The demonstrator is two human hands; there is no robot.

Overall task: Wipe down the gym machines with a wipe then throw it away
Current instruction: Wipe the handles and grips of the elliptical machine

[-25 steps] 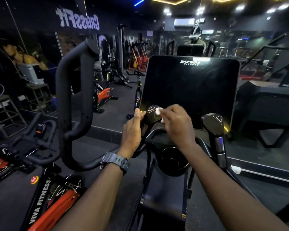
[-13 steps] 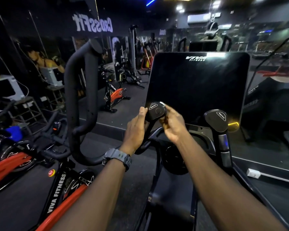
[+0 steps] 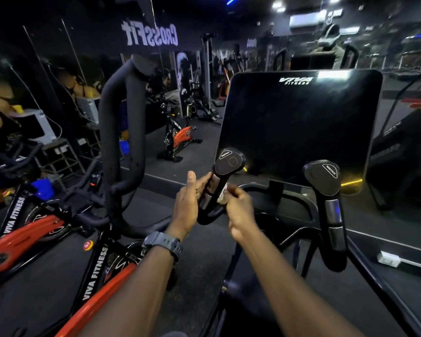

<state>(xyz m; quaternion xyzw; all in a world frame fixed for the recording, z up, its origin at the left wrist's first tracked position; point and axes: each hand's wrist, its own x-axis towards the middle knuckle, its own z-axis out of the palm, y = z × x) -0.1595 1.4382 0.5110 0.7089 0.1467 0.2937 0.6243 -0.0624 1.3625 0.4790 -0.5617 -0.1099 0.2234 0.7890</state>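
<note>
I stand at a black gym machine with a dark console screen [image 3: 299, 127] marked VIVA FITNESS. Its left handle [image 3: 225, 170] rises in front of the screen with a flat button pad on top. My left hand [image 3: 187, 207] rests against the left side of that handle's stem, fingers straight, thumb up. My right hand [image 3: 238, 210] pinches a small white wipe [image 3: 222, 193] and presses it on the stem's right side, below the pad. Most of the wipe is hidden by my fingers. The right handle [image 3: 326, 190] stands untouched.
A tall black looped arm bar [image 3: 122, 132] rises left of my hands. Orange-and-black VIVA FITNESS spin bikes [image 3: 34, 229] crowd the lower left. Another bike [image 3: 180, 137] stands farther back by the mirrored wall. A white power strip [image 3: 388, 259] lies on the floor at right.
My right hand has slid the wipe from the button pad on top of the left handle down onto its stem. My left hand dropped lower along the stem too.
</note>
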